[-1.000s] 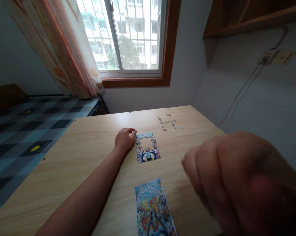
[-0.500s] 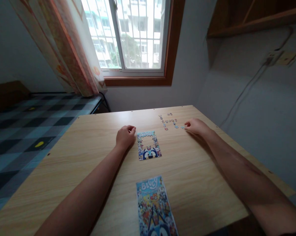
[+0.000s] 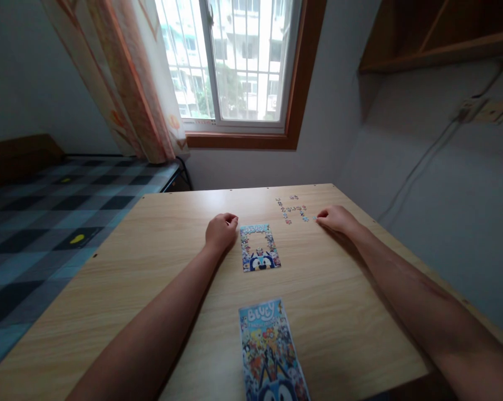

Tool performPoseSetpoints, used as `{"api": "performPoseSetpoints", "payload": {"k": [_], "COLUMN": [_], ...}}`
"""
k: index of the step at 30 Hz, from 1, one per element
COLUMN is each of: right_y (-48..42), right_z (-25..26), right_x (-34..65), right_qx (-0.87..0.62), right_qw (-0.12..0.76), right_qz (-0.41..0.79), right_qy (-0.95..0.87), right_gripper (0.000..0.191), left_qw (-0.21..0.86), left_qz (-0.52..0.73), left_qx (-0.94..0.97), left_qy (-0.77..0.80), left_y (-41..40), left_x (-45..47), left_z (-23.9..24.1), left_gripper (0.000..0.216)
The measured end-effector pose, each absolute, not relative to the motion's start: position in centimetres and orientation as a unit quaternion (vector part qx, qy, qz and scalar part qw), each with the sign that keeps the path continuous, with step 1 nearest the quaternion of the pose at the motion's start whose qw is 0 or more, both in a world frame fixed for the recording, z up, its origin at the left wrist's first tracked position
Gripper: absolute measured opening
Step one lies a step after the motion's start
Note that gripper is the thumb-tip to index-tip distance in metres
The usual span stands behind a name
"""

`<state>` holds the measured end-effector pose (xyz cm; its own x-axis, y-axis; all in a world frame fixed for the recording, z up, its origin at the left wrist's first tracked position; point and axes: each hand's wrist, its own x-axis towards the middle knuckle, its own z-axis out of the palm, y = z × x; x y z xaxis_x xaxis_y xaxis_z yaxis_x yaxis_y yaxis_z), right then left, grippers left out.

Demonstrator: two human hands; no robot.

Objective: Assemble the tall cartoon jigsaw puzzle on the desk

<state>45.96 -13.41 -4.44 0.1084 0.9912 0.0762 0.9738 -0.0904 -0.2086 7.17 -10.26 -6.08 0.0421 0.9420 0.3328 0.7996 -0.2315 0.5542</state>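
Observation:
A jigsaw puzzle lies flat on the table, its border filled with small cartoon figures and a blue dog's face, around an opening in its middle. Just left of its top corner rests my left hand, fingers curled and thumb against them; whatever they may hold is hidden. Farther right, my right hand is low over the table, thumb and fingertips pinched at a small light-blue puzzle piece. Several loose puzzle pieces are spread to the left of that hand.
Nearest me is a box with "Bluey" printed on it. The wooden table meets a wall beneath a barred window. On the left stands a bed with checked bedding; a shelf and cable hang at right.
The view has turned slightly left, so most things appear shifted right. My right hand stays at the light-blue piece with little movement, and my left hand keeps its place beside the puzzle.

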Motion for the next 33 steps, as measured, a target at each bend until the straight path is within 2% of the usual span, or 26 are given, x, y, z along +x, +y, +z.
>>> {"api": "performPoseSetpoints", "payload": {"k": [3, 7, 14, 23, 33], "right_y": [-13.6, -13.6, -12.0, -12.4, -13.5], "right_z": [-3.2, -1.5, -1.7, -2.7, -2.4], "right_x": [43.0, 35.7, 26.7, 26.4, 25.9], "right_qx": [-0.704, -0.555, -0.491, -0.486, -0.48], "right_qw": [0.137, 0.202, 0.151, 0.078, 0.065], "right_qz": [0.048, 0.089, 0.121, 0.063, 0.032], "right_qy": [-0.695, -0.802, -0.85, -0.868, -0.874], "right_gripper": [0.022, 0.015, 0.013, 0.018, 0.021], "left_qw": [0.119, 0.133, 0.143, 0.18, 0.126], "left_qz": [0.324, 0.324, 0.318, 0.328, 0.251], "left_qx": [0.714, 0.71, 0.738, 0.77, 0.801], "left_qy": [0.609, 0.611, 0.578, 0.517, 0.528], "left_y": [-10.3, -10.3, -10.6, -10.2, -10.9], "left_x": [7.1, 7.1, 6.8, 6.5, 6.8], "left_z": [-6.1, -6.0, -5.9, -6.8, -6.1], "left_gripper": [0.023, 0.021, 0.021, 0.016, 0.018]}}
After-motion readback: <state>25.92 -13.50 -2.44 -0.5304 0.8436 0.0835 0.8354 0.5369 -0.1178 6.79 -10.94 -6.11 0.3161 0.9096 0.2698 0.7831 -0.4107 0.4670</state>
